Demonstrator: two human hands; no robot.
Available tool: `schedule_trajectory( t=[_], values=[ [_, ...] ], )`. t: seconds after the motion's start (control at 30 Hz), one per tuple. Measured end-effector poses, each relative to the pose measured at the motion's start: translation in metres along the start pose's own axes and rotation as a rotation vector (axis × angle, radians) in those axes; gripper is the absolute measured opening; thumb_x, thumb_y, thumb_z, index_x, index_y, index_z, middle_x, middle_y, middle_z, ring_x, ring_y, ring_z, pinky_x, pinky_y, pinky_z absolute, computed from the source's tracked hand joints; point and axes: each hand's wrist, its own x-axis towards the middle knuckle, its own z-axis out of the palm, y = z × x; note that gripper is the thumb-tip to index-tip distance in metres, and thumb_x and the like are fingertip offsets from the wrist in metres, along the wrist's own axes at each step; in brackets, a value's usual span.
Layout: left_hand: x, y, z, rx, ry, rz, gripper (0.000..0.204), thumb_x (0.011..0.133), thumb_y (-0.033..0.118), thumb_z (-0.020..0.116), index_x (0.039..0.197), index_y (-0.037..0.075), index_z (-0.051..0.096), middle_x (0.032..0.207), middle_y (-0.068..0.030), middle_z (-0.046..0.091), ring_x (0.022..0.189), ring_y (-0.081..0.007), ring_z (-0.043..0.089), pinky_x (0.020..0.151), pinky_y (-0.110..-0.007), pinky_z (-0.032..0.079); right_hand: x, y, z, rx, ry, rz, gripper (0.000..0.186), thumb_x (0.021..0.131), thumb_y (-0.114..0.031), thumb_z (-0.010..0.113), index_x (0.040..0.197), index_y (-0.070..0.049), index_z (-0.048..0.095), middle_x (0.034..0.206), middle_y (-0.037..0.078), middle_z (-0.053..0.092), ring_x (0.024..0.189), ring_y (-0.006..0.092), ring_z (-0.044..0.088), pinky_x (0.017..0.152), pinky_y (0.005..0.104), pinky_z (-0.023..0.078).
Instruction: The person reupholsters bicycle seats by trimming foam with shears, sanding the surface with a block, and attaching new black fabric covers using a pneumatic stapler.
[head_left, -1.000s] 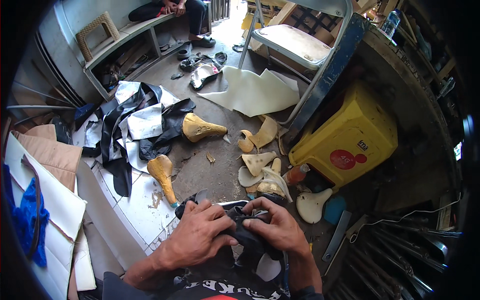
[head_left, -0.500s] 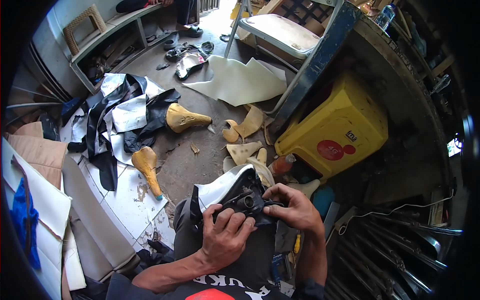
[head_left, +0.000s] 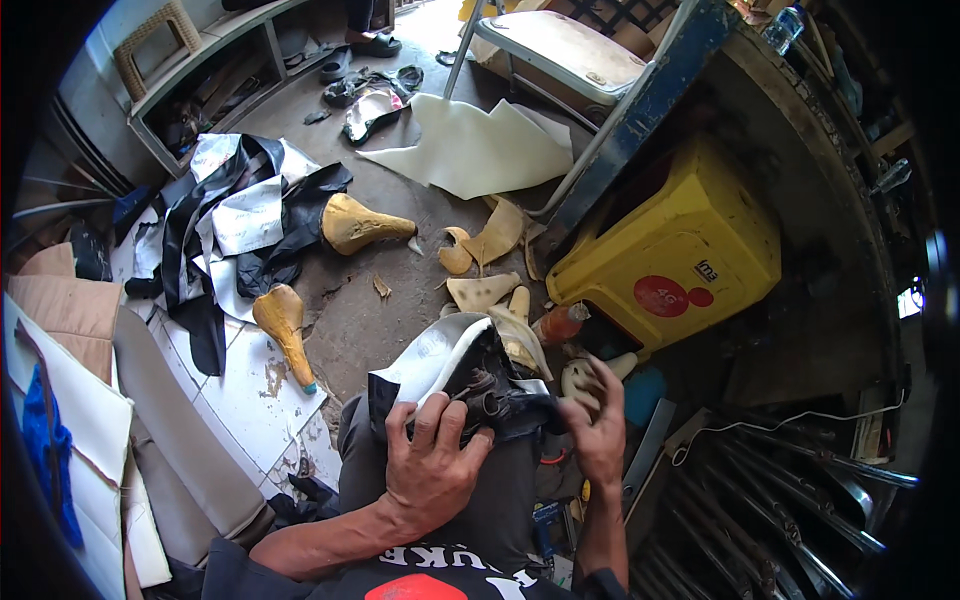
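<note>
A bicycle saddle (head_left: 485, 392) rests underside up on my lap, its black base and metal clamp showing. Black cover material with a whitish backing (head_left: 425, 360) wraps around it and sticks out at its left. My left hand (head_left: 432, 460) grips the saddle's near left edge, fingers curled over the cover. My right hand (head_left: 597, 425) is at the saddle's right end, beside the black cover edge. Its thumb and raised fingers are apart and slightly blurred; whether the thumb still touches the cover is unclear.
Two yellowish saddle forms (head_left: 358, 224) lie ahead, near black and silver cover scraps (head_left: 250, 215). Foam offcuts (head_left: 490, 240) and an orange bottle (head_left: 562, 322) lie beyond my knees. A yellow plastic stool (head_left: 680, 245) lies tipped at right, above metal tubes (head_left: 760, 500). A folding chair (head_left: 560, 55) stands behind.
My right hand has let go of the cover edge and moved right, its fingers lifting. The left hand keeps its hold. The view has shifted slightly.
</note>
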Motion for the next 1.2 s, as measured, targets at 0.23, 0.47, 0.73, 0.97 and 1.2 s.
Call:
schedule_trajectory(
  t=[0.23, 0.47, 0.73, 0.97, 1.2],
  values=[
    [-0.008, -0.003, 0.0, 0.028, 0.022, 0.037, 0.015, 0.081, 0.02, 0.075, 0.094, 0.014, 0.076, 0.115, -0.0115, 0.055, 0.12, -0.0312, 0.048, 0.093, -0.053, 0.041, -0.184, 0.165, -0.065, -1.078, -0.534, 0.995, 0.073, 0.08, -0.024, 0.078, 0.139, 0.003, 0.044, 0.125, 0.033, 0.064, 0.114, 0.0501, 0.064, 0.098, 0.056, 0.051],
    [-0.013, -0.004, 0.001, 0.032, 0.055, 0.03, 0.013, 0.083, 0.021, 0.074, 0.093, 0.012, 0.077, 0.114, -0.01, 0.057, 0.118, -0.0291, 0.049, 0.094, -0.05, 0.041, -0.271, 0.244, -0.071, -0.855, -0.223, 0.943, 0.093, 0.077, -0.017, 0.078, 0.147, 0.003, 0.02, 0.131, 0.043, 0.055, 0.122, 0.0548, 0.057, 0.106, 0.0543, 0.045],
    [-0.019, -0.002, 0.004, 0.044, 0.133, 0.041, 0.014, 0.082, 0.023, 0.077, 0.089, 0.011, 0.076, 0.113, -0.0085, 0.059, 0.119, -0.0277, 0.049, 0.096, -0.049, 0.041, -0.225, 0.197, -0.077, -0.703, -0.175, 0.594, 0.089, 0.078, -0.035, 0.078, 0.149, 0.004, 0.04, 0.138, 0.035, 0.056, 0.13, 0.0465, 0.057, 0.108, 0.0496, 0.045],
    [-0.025, 0.005, 0.007, 0.054, 0.151, 0.036, 0.013, 0.083, 0.022, 0.077, 0.086, 0.01, 0.075, 0.113, -0.0086, 0.059, 0.119, -0.0283, 0.049, 0.096, -0.049, 0.042, -0.103, -0.073, -0.082, -0.264, -0.006, 0.749, 0.024, 0.085, -0.016, 0.071, 0.096, 0.004, 0.067, 0.064, 0.005, 0.063, 0.054, 0.0119, 0.06, 0.048, 0.0308, 0.047],
    [-0.026, 0.007, 0.007, 0.07, 0.173, 0.06, 0.011, 0.083, 0.02, 0.076, 0.086, 0.01, 0.075, 0.113, -0.0091, 0.059, 0.12, -0.029, 0.049, 0.097, -0.049, 0.041, -0.038, -0.201, -0.033, -0.434, -0.496, 0.747, 0.026, 0.087, -0.019, 0.068, 0.105, 0.0, 0.069, 0.067, 0.003, 0.062, 0.058, 0.0114, 0.057, 0.057, 0.0297, 0.045]
  ],
)
